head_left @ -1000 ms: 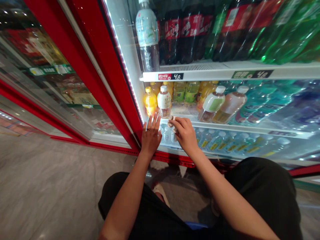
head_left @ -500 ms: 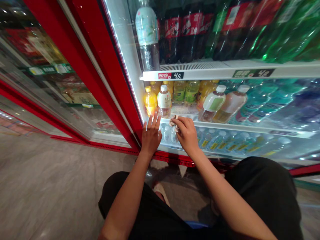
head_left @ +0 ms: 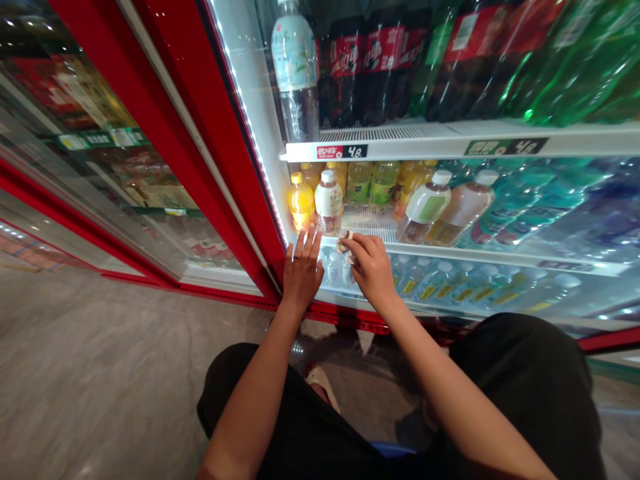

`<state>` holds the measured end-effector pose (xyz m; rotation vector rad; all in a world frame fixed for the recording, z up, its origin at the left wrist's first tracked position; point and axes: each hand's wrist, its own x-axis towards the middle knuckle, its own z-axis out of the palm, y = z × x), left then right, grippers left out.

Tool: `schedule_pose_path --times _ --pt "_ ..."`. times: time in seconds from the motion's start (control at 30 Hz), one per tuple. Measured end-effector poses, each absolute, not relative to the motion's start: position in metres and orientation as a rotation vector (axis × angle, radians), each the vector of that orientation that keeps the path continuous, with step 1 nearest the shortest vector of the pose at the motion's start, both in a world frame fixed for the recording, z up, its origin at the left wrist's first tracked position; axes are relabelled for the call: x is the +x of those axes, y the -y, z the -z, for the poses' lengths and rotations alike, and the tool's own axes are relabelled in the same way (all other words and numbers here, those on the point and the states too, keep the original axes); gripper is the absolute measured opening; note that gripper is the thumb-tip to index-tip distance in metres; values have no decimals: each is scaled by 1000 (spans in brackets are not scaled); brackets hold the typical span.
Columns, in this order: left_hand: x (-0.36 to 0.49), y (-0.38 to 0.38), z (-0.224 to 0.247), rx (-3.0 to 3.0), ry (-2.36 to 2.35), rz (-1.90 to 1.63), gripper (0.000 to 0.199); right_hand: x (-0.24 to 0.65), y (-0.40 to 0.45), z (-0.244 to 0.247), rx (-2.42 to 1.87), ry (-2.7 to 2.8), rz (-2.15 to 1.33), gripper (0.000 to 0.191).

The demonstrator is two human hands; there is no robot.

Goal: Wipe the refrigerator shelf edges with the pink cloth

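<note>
My left hand (head_left: 302, 272) lies flat with fingers stretched against the left end of the middle shelf's front edge, just below a yellow juice bottle (head_left: 301, 200). In my right hand (head_left: 371, 265) a small crumpled whitish tissue (head_left: 345, 241) is pinched between thumb and fingers. It is pressed at the front edge of the middle shelf (head_left: 430, 251). A white-capped bottle with a pale label (head_left: 329, 201) stands just behind, between the two hands. The far side of the tissue is partly hidden by my fingers.
Cola bottles (head_left: 345, 73) and green bottles stand on the upper shelf, above a price strip (head_left: 342, 151). Small water bottles (head_left: 443, 281) line the bottom shelf. A red door frame (head_left: 220, 153) rises at the left, and a red sill (head_left: 345, 316) runs below.
My right hand, with the tissue, has shifted very slightly left along the shelf edge. The left hand stays in place.
</note>
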<state>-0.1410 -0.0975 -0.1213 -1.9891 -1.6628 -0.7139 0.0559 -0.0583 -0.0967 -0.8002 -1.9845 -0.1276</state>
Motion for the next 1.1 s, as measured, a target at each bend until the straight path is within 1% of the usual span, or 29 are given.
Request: schedule_pose_path --times 0.3,0.53,0.7,0.77,0.9,1.1 --pt "-142 98 121 -2008 1648 721 86 44 57 95 -790 2041 83 51" --pt "-142 97 122 -1998 1655 715 84 50 58 97 -822 1937 111 61" --pt "-142 97 123 -1997 1658 713 85 58 55 107 -784 2046 246 50" --pt "-141 97 123 -2002 1667 715 86 60 54 109 -814 2018 274 50" --pt "-142 98 123 -2013 1676 712 85 53 53 107 -843 1984 224 53" --pt "-144 99 123 -2003 1685 708 83 44 49 102 -781 2112 210 46"
